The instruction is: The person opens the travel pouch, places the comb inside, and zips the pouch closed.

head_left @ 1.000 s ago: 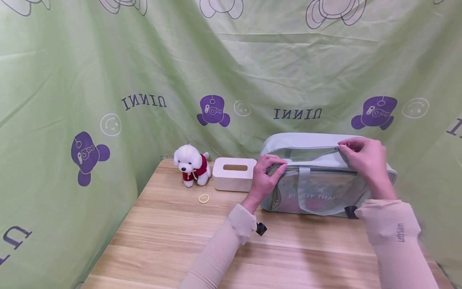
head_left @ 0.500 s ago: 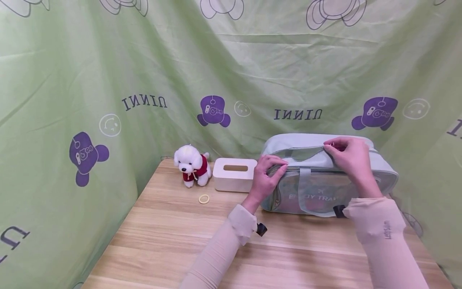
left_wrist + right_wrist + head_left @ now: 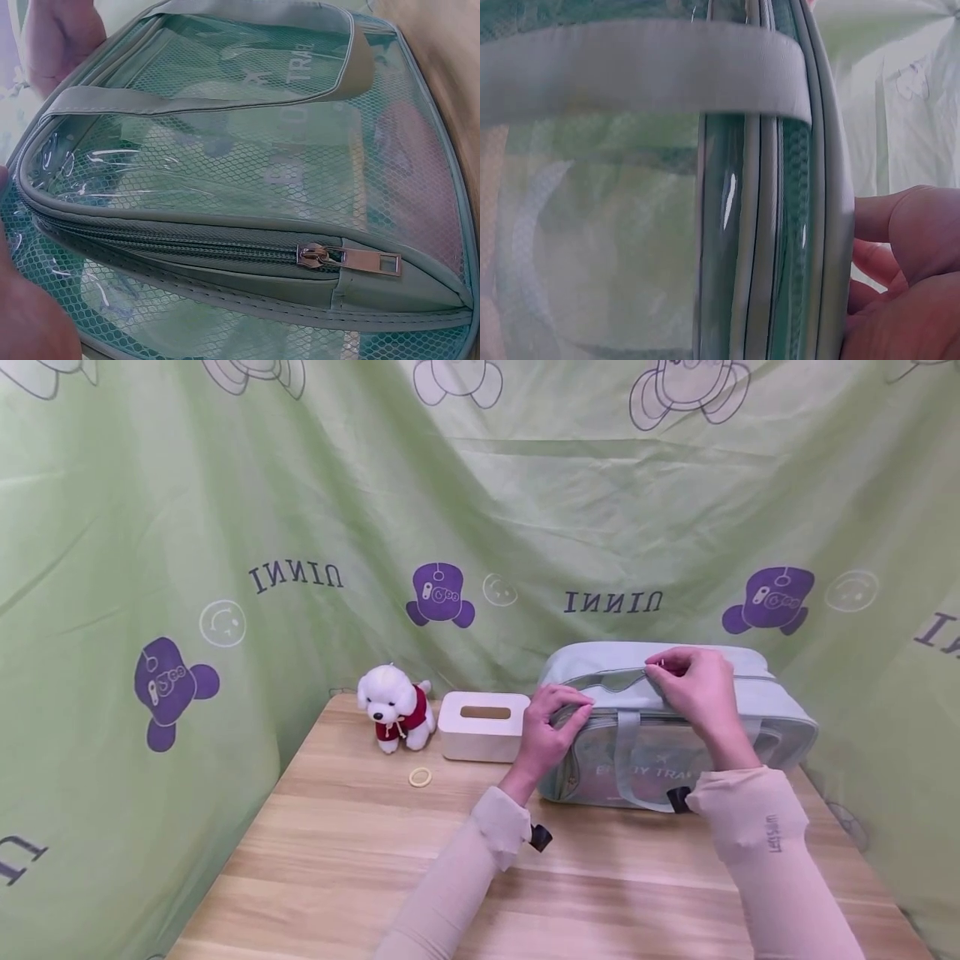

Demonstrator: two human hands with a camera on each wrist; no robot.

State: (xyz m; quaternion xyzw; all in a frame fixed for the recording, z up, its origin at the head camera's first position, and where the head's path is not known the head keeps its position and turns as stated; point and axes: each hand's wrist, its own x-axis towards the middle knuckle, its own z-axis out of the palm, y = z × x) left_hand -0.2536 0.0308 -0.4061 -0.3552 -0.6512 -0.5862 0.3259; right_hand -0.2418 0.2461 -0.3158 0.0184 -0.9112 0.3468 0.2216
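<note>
A pale green, see-through travel bag [image 3: 660,747] stands at the table's right rear. My left hand [image 3: 547,735] pinches the top edge near the bag's left end. Farther along the top, my right hand [image 3: 701,689] pinches a small point on the top zipper, probably its pull, which the fingers hide. Left of that hand the top gapes; to its right the zipper line runs together. The left wrist view shows a metal zipper pull [image 3: 371,261] on the front pocket and a carrying handle [image 3: 225,101]. In the right wrist view, curled right fingers [image 3: 922,240] meet the bag's edge.
Beside the bag is a white tissue box [image 3: 483,739] with a slot on top. A white plush dog [image 3: 390,697] in a red top sits left of it. Before them lies a pale yellow ring [image 3: 420,777]. A green printed curtain [image 3: 480,510] hangs behind the wooden table [image 3: 360,860].
My right hand has slid left along the bag's top, and the gap there has become shorter. The left hand keeps its hold in the same spot.
</note>
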